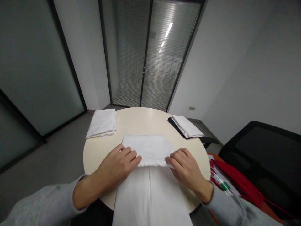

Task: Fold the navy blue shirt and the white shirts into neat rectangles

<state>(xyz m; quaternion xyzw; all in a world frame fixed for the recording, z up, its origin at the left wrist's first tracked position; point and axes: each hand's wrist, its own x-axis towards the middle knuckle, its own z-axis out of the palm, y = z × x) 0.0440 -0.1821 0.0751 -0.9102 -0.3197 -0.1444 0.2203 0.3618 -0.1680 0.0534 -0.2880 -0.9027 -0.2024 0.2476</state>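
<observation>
A long white cloth [152, 194] with a seam line down its middle lies on the round table and runs toward me past the near edge. Its far end is doubled over into a flat folded panel [148, 146]. My left hand [119, 163] rests at the left corner of that panel, fingers curled on the fold's edge. On the right corner, my right hand [185, 164] pinches the same edge between thumb and fingers. The fold's near edge stretches between both hands, slightly wrinkled.
A folded white cloth stack [102, 122] lies at the table's [141, 117] back left. Folded white cloth [187, 126] sits on a dark folded piece [175, 125] at back right. A black mesh chair [263, 153] holding a red bag [242, 180] stands right of the table.
</observation>
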